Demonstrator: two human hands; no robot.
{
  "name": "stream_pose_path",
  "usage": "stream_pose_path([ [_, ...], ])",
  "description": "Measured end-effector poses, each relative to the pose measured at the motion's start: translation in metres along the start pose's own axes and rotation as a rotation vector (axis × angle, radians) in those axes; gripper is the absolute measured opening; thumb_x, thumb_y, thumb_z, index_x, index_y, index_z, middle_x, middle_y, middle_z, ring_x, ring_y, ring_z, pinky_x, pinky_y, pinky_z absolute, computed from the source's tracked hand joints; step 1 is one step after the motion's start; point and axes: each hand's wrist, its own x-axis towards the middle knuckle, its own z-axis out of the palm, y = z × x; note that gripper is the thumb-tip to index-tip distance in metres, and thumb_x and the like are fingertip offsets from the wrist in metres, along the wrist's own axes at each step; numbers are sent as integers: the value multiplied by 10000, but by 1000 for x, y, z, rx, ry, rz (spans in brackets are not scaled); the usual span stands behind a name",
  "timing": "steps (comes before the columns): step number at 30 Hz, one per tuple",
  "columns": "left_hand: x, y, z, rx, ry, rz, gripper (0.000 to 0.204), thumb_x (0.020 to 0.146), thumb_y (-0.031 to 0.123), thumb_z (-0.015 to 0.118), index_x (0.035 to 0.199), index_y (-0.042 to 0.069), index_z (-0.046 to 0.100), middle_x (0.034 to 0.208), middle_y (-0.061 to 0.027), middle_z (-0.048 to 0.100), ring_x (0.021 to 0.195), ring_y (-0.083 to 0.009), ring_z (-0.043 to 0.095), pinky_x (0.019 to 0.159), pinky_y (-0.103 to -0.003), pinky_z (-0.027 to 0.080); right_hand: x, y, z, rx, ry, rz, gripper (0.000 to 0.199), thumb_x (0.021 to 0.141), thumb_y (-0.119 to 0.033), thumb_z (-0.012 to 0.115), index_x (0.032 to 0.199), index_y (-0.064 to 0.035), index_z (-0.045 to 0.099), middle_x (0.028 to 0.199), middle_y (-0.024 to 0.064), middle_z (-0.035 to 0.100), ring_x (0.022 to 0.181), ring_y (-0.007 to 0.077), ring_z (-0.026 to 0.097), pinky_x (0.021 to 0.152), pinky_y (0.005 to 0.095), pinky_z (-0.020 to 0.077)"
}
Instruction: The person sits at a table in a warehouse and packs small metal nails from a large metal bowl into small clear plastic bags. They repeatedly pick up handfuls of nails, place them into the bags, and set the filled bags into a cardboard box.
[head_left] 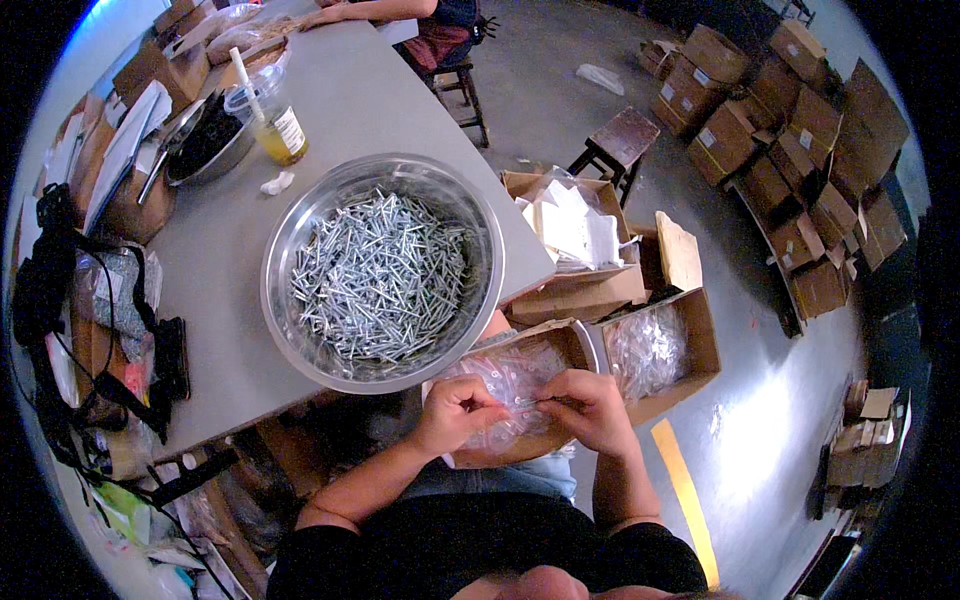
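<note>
- While both hands meet over the lap at 6 o'clock, the left hand [455, 408] is curled shut, fingertips pinching a small clear plastic bag [497, 412]; what is inside the bag is too small to tell.
- Right hand [590, 405] also closed in a pinch, gripping a thin silver screw [535, 401] whose tip points at the left hand's fingers; the hands are almost touching.
- Directly under the hands: open cardboard box [560, 345] on the lap, full of clear plastic bags.
- At 3 o'clock from the hands, just beside that box: second open cardboard box [700, 340] with more clear bags inside.
- At 12 o'clock from the hands: large steel bowl [300, 230] on the grey table [360, 100], its near rim reaching the table edge, heaped with silver screws [380, 275].
- At 1 o'clock from the hands, off the table's edge: box of white packets [570, 225].
- Far 11 o'clock on the table: plastic bottle of yellow liquid [278, 130], beside a smaller metal bowl of dark parts [205, 140]; crumpled white scrap [277, 183] near them.
- 9 o'clock table edge: black straps and cables [50, 290], bags, clutter.
- 12 o'clock top: another person [420, 15] seated at the table's far end, hand on the table.
- 2 o'clock: wooden stool [620, 140], then stacked cardboard cartons [790, 150] on the floor.
</note>
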Motion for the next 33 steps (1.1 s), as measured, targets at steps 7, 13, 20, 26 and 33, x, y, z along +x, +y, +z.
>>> stream_pose_path([
  [7, 7, -1, 3, -15, -44, 179, 133, 755, 60, 793, 818, 12, 686, 839, -60, 642, 767, -137, 599, 708, -261, 470, 3, -4, 1, 5, -35, -9, 130, 770, -38, 726, 898, -37, 701, 847, 117, 693, 792, 273, 679, 707, 346, 535],
  [13, -1, -5, -4, -62, -145, -13, 195, 747, 108, 807, 799, 7, 648, 860, -67, 665, 756, -155, 626, 694, -281, 496, 8, -8, 8, -11, -89, -85, 146, 750, -3, 724, 894, -22, 704, 838, 115, 690, 791, 265, 671, 698, 335, 529],
  [20, 1, -6, 6, 180, -199, -66, 342, 744, 242, 818, 881, 14, 603, 791, -95, 643, 698, -168, 612, 626, -306, 481, 13, -22, 15, -248, -127, -221, 149, 770, -44, 711, 919, -51, 709, 913, 116, 676, 819, 291, 655, 725, 375, 535],
  [26, 0, -12, 2, 221, -240, -33, 343, 754, 247, 802, 904, 15, 599, 818, -115, 635, 734, -185, 615, 642, -340, 474, 15, -35, 19, -175, -204, -228, 204, 761, -80, 716, 965, -69, 699, 901, 114, 665, 821, 294, 658, 735, 380, 541],
  [33, -1, -7, -1, -44, -399, -105, 521, 821, 427, 729, 1071, 2, 563, 932, -144, 647, 862, -239, 638, 770, -360, 497, 15, -29, 12, -238, -270, -266, 196, 757, -86, 732, 943, -60, 677, 1031, 102, 615, 939, 293, 610, 817, 385, 510],
])
